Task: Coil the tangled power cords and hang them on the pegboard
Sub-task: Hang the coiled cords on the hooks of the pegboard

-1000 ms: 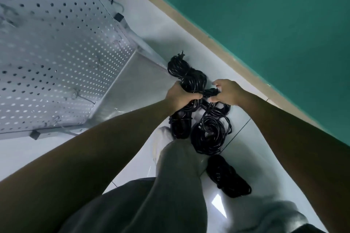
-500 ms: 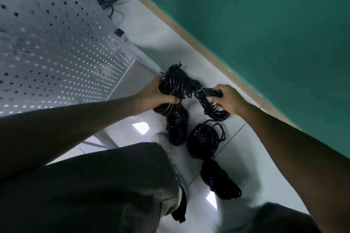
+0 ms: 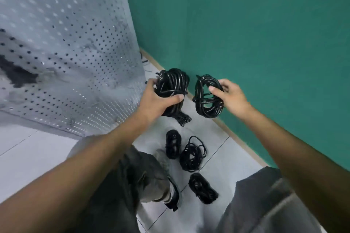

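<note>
Head view: left hand (image 3: 158,100) grips one cord coil (image 3: 173,83), right hand (image 3: 230,94) grips another coil (image 3: 205,98), both raised.

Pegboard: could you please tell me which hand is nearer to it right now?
Left. The left hand, gripping a cord bundle, is right beside the pegboard; the right hand holds another bundle farther away.

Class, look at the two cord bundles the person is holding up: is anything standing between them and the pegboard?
Nothing visible does. The left hand holds one cord bundle beside the pegboard; the right hand holds the second bundle.
</note>
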Tool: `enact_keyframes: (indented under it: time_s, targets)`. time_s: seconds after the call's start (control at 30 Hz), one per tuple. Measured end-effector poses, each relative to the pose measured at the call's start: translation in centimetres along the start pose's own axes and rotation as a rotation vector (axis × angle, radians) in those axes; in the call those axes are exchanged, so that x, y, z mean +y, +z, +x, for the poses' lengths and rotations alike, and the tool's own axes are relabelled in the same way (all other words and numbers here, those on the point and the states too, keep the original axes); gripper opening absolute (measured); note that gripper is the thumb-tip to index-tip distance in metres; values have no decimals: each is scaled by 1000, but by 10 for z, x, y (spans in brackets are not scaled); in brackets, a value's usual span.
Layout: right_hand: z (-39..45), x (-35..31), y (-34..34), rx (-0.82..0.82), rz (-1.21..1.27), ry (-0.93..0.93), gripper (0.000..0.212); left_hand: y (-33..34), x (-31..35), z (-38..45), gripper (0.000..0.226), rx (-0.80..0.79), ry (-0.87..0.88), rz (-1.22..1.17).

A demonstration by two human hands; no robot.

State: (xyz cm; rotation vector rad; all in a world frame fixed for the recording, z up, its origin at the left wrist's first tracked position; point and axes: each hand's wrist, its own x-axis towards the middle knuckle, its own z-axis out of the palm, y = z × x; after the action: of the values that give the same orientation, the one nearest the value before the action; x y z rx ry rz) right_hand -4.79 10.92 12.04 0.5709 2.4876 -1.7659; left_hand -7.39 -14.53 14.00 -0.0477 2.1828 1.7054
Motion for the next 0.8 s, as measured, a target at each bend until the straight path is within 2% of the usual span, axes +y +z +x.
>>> enact_keyframes:
  time_s: [0.2,0.3,0.53,0.8]
  targets:
    - [-70,-98,5,28,71,-192,12,-32,54,-82,78,271,255,-24]
    - [-105,-127,9,38,90,-246,9,-44,74,-121,79,398,317,-53]
    - [-161,-179,8,37,81,-331,9,-72,113,-196,73,488,378,-85]
    - [-188,-273,0,31,134,-548,5,-120,203,-265,71,675,615,21]
